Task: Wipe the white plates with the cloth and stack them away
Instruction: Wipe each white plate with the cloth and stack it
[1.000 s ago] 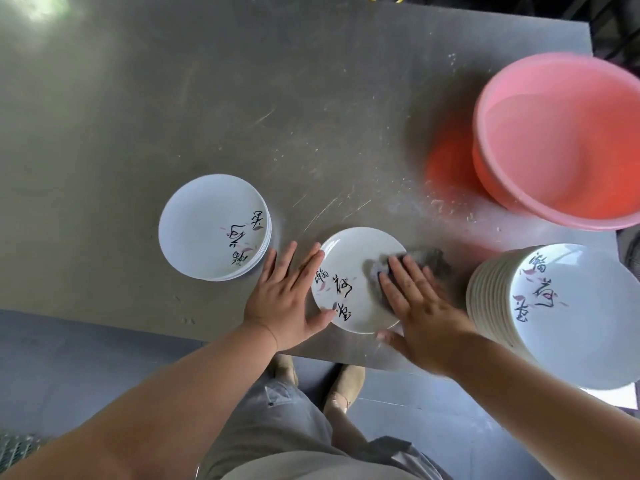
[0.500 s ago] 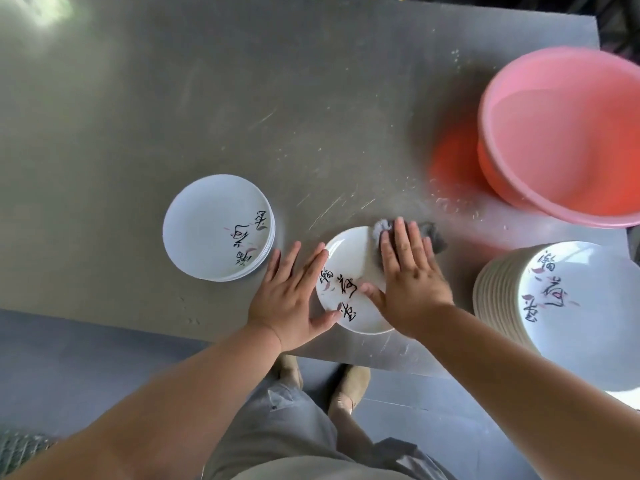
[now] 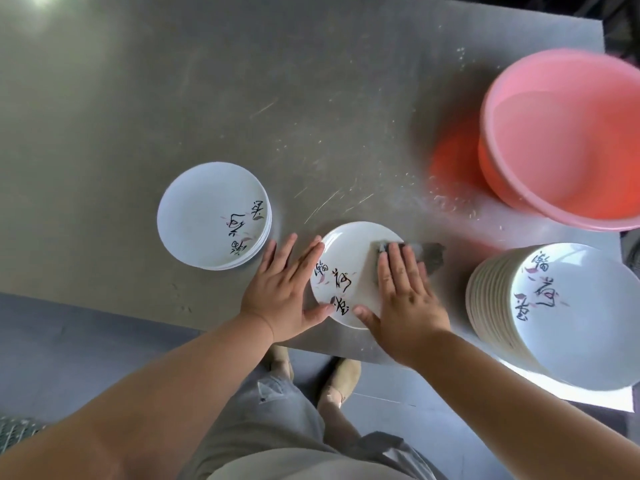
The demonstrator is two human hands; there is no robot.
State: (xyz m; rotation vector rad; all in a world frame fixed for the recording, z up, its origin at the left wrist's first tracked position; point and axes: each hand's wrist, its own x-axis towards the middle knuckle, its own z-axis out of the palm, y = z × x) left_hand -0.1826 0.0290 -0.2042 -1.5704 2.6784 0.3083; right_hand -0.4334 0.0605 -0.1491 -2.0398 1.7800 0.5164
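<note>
A white plate with black brush writing lies near the table's front edge. My left hand rests flat against its left rim, fingers straight. With straight fingers my right hand presses a grey cloth onto the plate's right half; part of the cloth sticks out past the fingertips onto the table. A short stack of white plates stands to the left. At the right edge a tall stack of white plates leans toward me.
A pink plastic basin stands at the back right of the grey metal table. The table's front edge runs just under my wrists. Below it I see my legs and shoes on a grey floor.
My right hand slid the cloth from the plate's right side up to its far rim, then back toward me over the right half. The left hand stayed at the left rim.
</note>
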